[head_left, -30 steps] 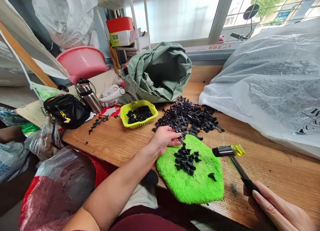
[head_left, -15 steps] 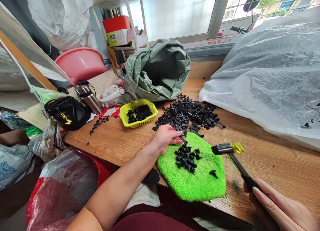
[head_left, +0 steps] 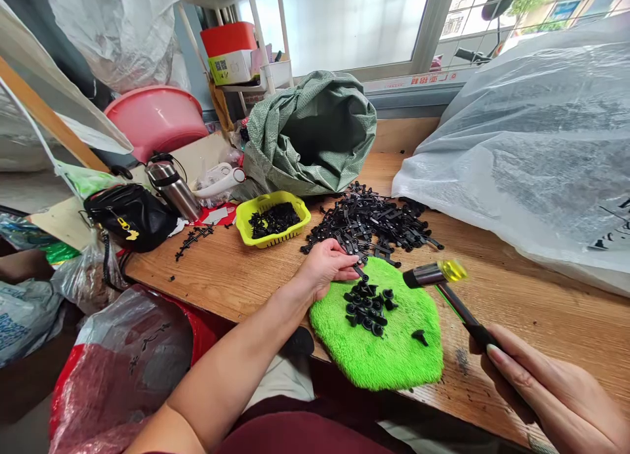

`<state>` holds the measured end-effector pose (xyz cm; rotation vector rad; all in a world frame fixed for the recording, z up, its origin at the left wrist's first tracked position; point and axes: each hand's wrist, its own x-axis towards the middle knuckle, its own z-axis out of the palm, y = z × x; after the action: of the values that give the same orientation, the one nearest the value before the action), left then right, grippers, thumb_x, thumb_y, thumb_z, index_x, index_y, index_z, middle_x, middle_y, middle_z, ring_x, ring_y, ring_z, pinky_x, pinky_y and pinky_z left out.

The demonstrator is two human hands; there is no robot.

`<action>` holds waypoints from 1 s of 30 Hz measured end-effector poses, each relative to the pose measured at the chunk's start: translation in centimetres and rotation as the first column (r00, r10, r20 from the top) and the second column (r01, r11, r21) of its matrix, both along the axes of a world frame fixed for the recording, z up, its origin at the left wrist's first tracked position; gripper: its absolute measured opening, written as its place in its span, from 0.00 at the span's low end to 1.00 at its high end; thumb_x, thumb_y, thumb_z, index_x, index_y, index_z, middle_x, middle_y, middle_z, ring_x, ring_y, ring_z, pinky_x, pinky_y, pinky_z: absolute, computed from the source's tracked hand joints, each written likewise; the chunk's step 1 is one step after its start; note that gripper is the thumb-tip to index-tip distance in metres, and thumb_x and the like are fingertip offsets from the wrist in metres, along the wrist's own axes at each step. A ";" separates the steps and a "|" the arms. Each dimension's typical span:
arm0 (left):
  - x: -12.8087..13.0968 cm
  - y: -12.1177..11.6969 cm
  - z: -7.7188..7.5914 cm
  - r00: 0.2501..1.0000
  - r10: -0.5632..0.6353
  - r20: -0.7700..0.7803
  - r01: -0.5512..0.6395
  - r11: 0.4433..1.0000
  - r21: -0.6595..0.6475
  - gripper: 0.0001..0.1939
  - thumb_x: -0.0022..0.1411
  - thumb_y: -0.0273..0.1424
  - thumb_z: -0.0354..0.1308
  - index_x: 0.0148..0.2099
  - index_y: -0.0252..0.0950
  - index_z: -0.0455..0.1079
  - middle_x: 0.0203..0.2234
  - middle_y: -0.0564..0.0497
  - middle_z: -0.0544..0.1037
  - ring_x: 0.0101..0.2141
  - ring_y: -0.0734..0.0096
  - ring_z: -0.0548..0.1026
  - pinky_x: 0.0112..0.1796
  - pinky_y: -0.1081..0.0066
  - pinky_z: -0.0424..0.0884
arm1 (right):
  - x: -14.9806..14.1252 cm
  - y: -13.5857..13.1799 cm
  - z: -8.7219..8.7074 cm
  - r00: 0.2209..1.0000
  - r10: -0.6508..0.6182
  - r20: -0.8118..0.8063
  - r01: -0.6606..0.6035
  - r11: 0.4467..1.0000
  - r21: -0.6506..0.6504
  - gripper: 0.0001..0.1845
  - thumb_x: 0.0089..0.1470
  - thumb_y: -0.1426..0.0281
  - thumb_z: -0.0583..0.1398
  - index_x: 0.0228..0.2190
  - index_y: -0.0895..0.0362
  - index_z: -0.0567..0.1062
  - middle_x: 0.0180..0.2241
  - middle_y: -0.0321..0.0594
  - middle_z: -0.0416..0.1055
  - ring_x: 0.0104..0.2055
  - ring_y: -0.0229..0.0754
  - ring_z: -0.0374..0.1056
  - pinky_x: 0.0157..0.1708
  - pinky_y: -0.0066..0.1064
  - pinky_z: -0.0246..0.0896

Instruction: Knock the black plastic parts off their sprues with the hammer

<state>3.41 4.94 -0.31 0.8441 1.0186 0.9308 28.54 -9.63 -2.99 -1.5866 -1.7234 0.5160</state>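
The right hand [head_left: 556,395] closes around the handle of the mallet [head_left: 433,274], which is rigid and best held low on the handle. The left hand [head_left: 322,268] pinches a light, stiff black clip [head_left: 361,272] by its stem at the edge of the green cloth [head_left: 374,355].

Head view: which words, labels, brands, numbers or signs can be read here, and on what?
Nothing can be quoted.
White strip on the window frame: red characters, too blurred.
Box on the shelf: QR code, print too small.
Red bag: dark characters, too creased.
White plastic sack: dark print, cut off.
Signs outside the window: too blurred.
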 end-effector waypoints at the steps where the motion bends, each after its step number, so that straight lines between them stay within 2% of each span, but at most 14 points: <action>1: 0.0 0.0 0.0 1.000 -0.005 0.000 0.005 1.000 0.004 0.14 0.53 0.19 0.64 0.29 0.32 0.59 0.20 0.54 0.73 0.19 0.78 0.74 0.23 0.79 0.73 | -0.3 0.4 0.8 1.000 0.021 0.010 -0.022 1.000 0.021 0.20 0.60 0.53 0.53 0.38 0.52 0.77 0.15 0.31 0.66 0.13 0.41 0.60 0.12 0.29 0.55; 3: 0.0 0.1 -0.1 1.000 -0.018 -0.003 0.018 1.000 0.016 0.15 0.51 0.20 0.66 0.29 0.32 0.59 0.19 0.54 0.73 0.19 0.78 0.74 0.22 0.79 0.73 | -1.4 1.2 2.4 0.998 0.052 0.046 -0.056 0.995 0.087 0.19 0.61 0.53 0.52 0.33 0.52 0.76 0.12 0.30 0.61 0.11 0.40 0.57 0.10 0.29 0.51; 6: 0.1 0.1 -0.2 1.000 -0.023 -0.005 0.023 0.999 0.042 0.17 0.49 0.22 0.68 0.28 0.32 0.58 0.17 0.56 0.71 0.17 0.80 0.72 0.22 0.78 0.73 | -3.3 2.4 4.2 0.975 0.141 0.170 -0.167 0.974 0.153 0.24 0.63 0.53 0.46 0.25 0.51 0.70 0.17 0.36 0.68 0.16 0.42 0.66 0.16 0.28 0.59; 9: 0.2 0.0 -0.3 1.000 0.000 0.003 0.000 0.998 0.059 0.18 0.47 0.22 0.69 0.27 0.32 0.58 0.16 0.58 0.70 0.15 0.82 0.70 0.21 0.79 0.73 | -4.2 3.2 4.9 0.903 0.126 0.411 -0.215 0.960 0.177 0.27 0.64 0.52 0.41 0.25 0.50 0.68 0.16 0.38 0.70 0.14 0.45 0.65 0.12 0.31 0.55; 11: 0.3 -0.1 -0.3 1.000 0.008 0.002 -0.008 0.998 0.063 0.18 0.47 0.21 0.68 0.27 0.32 0.58 0.16 0.58 0.70 0.15 0.82 0.70 0.21 0.79 0.73 | -4.1 3.3 5.0 0.880 0.099 0.464 -0.220 0.952 0.215 0.25 0.65 0.53 0.41 0.27 0.50 0.67 0.16 0.37 0.69 0.14 0.45 0.65 0.12 0.32 0.53; 13: 0.4 -0.1 -0.3 1.000 0.012 -0.005 -0.012 0.997 0.074 0.17 0.48 0.21 0.67 0.27 0.33 0.58 0.17 0.58 0.70 0.16 0.81 0.71 0.20 0.79 0.72 | -3.8 3.2 4.9 0.902 0.029 0.431 -0.153 0.954 0.256 0.19 0.65 0.56 0.43 0.30 0.51 0.66 0.16 0.35 0.67 0.16 0.44 0.65 0.15 0.31 0.53; 15: 0.4 -0.2 -0.3 1.000 0.021 -0.016 -0.020 0.996 0.088 0.16 0.48 0.20 0.66 0.27 0.33 0.58 0.17 0.58 0.70 0.16 0.81 0.71 0.20 0.79 0.72 | -3.6 3.1 4.6 0.901 -0.013 0.434 -0.101 0.966 0.238 0.15 0.65 0.59 0.44 0.32 0.50 0.64 0.14 0.32 0.63 0.14 0.43 0.63 0.15 0.31 0.51; 19: 0.6 -0.3 -0.2 0.998 0.047 -0.035 -0.044 0.994 0.096 0.17 0.49 0.19 0.65 0.26 0.33 0.57 0.16 0.59 0.69 0.16 0.80 0.70 0.20 0.79 0.72 | -3.7 3.3 3.6 0.841 0.099 0.531 -0.197 0.972 0.131 0.14 0.63 0.62 0.44 0.28 0.50 0.62 0.13 0.32 0.62 0.13 0.45 0.63 0.14 0.32 0.47; 23: 0.7 -0.3 -0.3 0.998 0.046 -0.034 -0.042 0.991 0.123 0.16 0.48 0.20 0.65 0.26 0.33 0.58 0.16 0.59 0.68 0.16 0.80 0.70 0.19 0.79 0.71 | -4.1 3.3 3.5 0.872 0.077 0.484 -0.210 0.951 0.226 0.12 0.64 0.63 0.45 0.28 0.50 0.60 0.15 0.30 0.62 0.15 0.43 0.63 0.15 0.31 0.49; 27: 0.6 -0.3 -0.3 0.997 0.060 -0.049 -0.055 0.992 0.112 0.17 0.47 0.21 0.66 0.26 0.34 0.57 0.14 0.60 0.68 0.15 0.81 0.69 0.20 0.77 0.72 | -4.2 3.5 3.5 0.826 0.102 0.554 -0.231 0.958 0.168 0.14 0.63 0.65 0.44 0.28 0.50 0.63 0.12 0.31 0.63 0.12 0.44 0.63 0.13 0.31 0.46; 30: 0.5 -0.3 -0.3 0.997 0.062 -0.041 -0.057 0.994 0.098 0.18 0.46 0.22 0.67 0.26 0.34 0.57 0.14 0.60 0.68 0.16 0.79 0.70 0.20 0.77 0.73 | -4.0 3.8 3.1 0.835 0.103 0.541 -0.226 0.960 0.167 0.16 0.64 0.63 0.43 0.31 0.51 0.66 0.16 0.34 0.67 0.16 0.47 0.67 0.15 0.32 0.50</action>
<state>3.96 4.61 -0.59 0.9226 1.0477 1.0228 24.52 -5.79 0.15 -1.5050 -2.2532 -0.0618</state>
